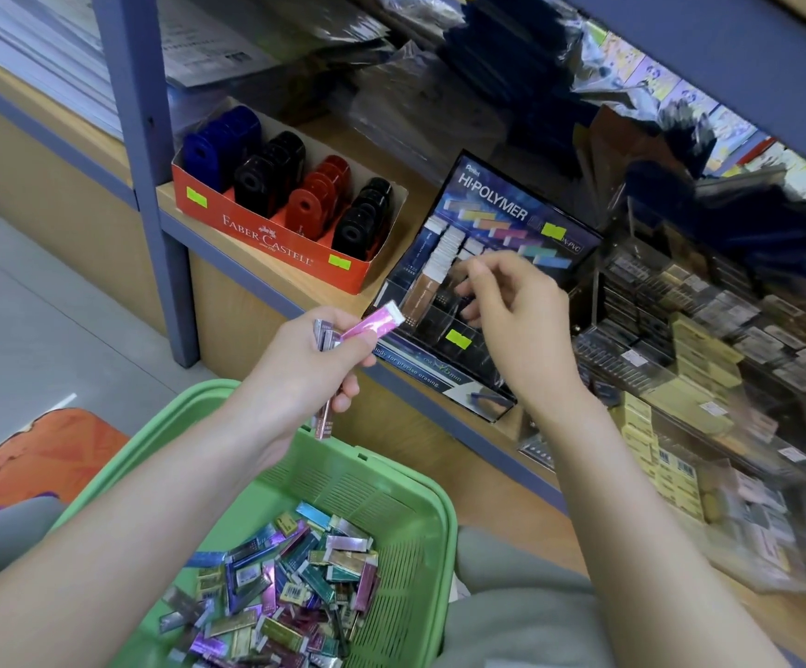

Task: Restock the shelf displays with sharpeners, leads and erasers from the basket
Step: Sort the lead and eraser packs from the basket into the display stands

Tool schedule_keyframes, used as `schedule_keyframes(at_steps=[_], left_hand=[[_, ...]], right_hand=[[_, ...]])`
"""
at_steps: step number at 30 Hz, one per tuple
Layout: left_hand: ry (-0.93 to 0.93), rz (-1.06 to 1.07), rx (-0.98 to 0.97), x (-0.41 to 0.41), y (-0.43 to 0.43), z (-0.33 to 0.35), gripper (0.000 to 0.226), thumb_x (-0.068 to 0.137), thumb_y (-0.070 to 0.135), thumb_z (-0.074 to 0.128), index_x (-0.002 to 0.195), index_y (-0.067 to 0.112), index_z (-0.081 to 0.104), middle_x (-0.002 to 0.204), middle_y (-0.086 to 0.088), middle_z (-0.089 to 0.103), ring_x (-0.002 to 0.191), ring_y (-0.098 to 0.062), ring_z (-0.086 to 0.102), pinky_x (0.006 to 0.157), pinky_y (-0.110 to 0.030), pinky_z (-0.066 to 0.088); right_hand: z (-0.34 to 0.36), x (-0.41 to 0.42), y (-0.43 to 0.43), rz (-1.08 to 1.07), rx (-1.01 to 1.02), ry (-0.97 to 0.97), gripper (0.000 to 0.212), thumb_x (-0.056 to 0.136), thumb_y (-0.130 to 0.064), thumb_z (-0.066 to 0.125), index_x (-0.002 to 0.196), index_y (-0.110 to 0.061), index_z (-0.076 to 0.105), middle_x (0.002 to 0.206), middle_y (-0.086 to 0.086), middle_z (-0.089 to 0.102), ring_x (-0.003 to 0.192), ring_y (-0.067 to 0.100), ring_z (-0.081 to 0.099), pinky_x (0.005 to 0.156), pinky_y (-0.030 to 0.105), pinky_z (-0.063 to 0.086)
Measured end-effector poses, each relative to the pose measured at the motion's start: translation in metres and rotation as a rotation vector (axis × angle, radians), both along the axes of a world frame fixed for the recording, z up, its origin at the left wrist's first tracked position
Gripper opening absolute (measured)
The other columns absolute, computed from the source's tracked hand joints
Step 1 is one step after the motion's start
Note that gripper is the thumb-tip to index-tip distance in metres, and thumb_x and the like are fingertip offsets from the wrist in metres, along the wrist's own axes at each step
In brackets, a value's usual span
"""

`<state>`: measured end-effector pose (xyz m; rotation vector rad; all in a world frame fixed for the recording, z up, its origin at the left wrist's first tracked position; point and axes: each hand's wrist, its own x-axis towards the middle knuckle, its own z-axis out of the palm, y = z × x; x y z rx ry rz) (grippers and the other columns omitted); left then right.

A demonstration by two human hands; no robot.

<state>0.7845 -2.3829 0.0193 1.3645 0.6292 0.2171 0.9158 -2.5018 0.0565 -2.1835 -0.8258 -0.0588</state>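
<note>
On the shelf at left sits a red sharpener box. Lower down, the left hand grips a pink eraser and more sticks above the green basket of erasers. The right hand hovers over the Hi-Polymer display, fingers curled; whether they hold anything is unclear.
</note>
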Motion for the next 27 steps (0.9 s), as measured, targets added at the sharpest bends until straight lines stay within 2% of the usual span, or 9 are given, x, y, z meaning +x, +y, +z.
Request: schedule_keyframes(at_steps=[4,9,13,16,18,20,23,25,27], left_hand=[[-0.016,-0.008,0.038,-0.001,-0.001,0.001,0.007,0.093,0.021,0.058,0.091,0.017,0.062,0.049,0.012,0.058,0.039,-0.002,0.043,0.040,-0.013,0.038],[-0.038,-0.021,0.056,-0.002,-0.003,0.004,0.008,0.091,0.023,0.061,0.095,0.017,0.064,0.069,0.006,0.065,0.043,-0.003,0.045,0.043,-0.015,0.040],[-0.011,0.027,0.059,-0.001,0.001,0.002,0.011,0.091,0.027,0.060,0.095,0.017,0.060,0.054,0.004,0.057,0.042,-0.007,0.044,0.046,-0.021,0.038],[-0.025,0.027,0.077,-0.001,0.005,0.003,0.010,0.091,0.028,0.060,0.090,0.018,0.060,0.052,0.004,0.055,0.041,-0.007,0.044,0.047,-0.021,0.037],[-0.038,0.015,0.066,-0.002,0.004,0.005,0.008,0.091,0.027,0.060,0.091,0.018,0.059,0.055,0.002,0.057,0.042,-0.007,0.044,0.048,-0.022,0.037],[-0.039,0.017,0.006,-0.001,0.002,0.005,0.011,0.091,0.023,0.062,0.098,0.020,0.054,0.063,-0.003,0.057,0.045,-0.008,0.047,0.050,-0.024,0.039],[-0.006,0.024,-0.094,0.002,0.001,0.005,0.019,0.088,0.005,0.059,0.101,0.011,0.048,0.070,-0.007,0.051,0.053,-0.013,0.048,0.053,-0.025,0.040],[0.009,0.028,-0.158,0.004,0.001,0.005,0.021,0.085,-0.003,0.054,0.103,0.003,0.047,0.084,-0.012,0.050,0.062,-0.015,0.048,0.062,-0.028,0.044],[0.005,0.043,-0.206,0.004,0.001,0.004,0.016,0.087,-0.005,0.051,0.099,0.005,0.046,0.090,-0.012,0.050,0.069,-0.016,0.049,0.074,-0.032,0.045]], right_hand=[[0.011,-0.022,0.001,0.178,-0.076,0.276,0.016,0.096,-0.029,0.052,0.095,-0.022,0.066,0.087,-0.006,0.068,0.070,0.002,0.064,0.065,0.017,0.053],[0.009,-0.030,0.001,0.281,-0.078,0.394,0.006,0.088,-0.013,0.066,0.094,-0.013,0.068,0.079,0.003,0.069,0.068,0.009,0.066,0.065,0.020,0.055],[0.012,-0.029,-0.002,0.259,0.003,0.481,0.005,0.090,-0.011,0.062,0.091,-0.015,0.065,0.075,-0.003,0.065,0.070,0.008,0.066,0.068,0.021,0.056],[0.013,-0.032,-0.001,0.265,0.063,0.507,0.005,0.090,-0.011,0.061,0.094,-0.013,0.065,0.083,0.004,0.067,0.073,0.009,0.066,0.070,0.022,0.057],[0.012,-0.034,0.001,0.254,0.116,0.486,0.005,0.088,-0.009,0.064,0.092,-0.012,0.066,0.084,0.007,0.068,0.072,0.009,0.065,0.070,0.022,0.056],[0.014,-0.034,0.001,0.201,0.211,0.436,0.004,0.088,-0.009,0.065,0.091,-0.011,0.066,0.079,0.002,0.067,0.070,0.008,0.065,0.068,0.020,0.056],[0.018,-0.018,-0.005,0.013,0.391,0.286,0.002,0.092,-0.013,0.061,0.093,-0.013,0.063,0.081,-0.003,0.064,0.072,0.006,0.065,0.069,0.019,0.055],[0.015,0.000,-0.013,-0.143,0.400,0.101,0.002,0.094,-0.018,0.058,0.094,-0.017,0.060,0.087,-0.003,0.064,0.077,0.008,0.065,0.073,0.023,0.056],[0.005,0.018,-0.021,-0.262,0.336,-0.044,0.003,0.095,-0.022,0.056,0.095,-0.021,0.058,0.089,-0.002,0.065,0.082,0.013,0.066,0.078,0.028,0.055]])
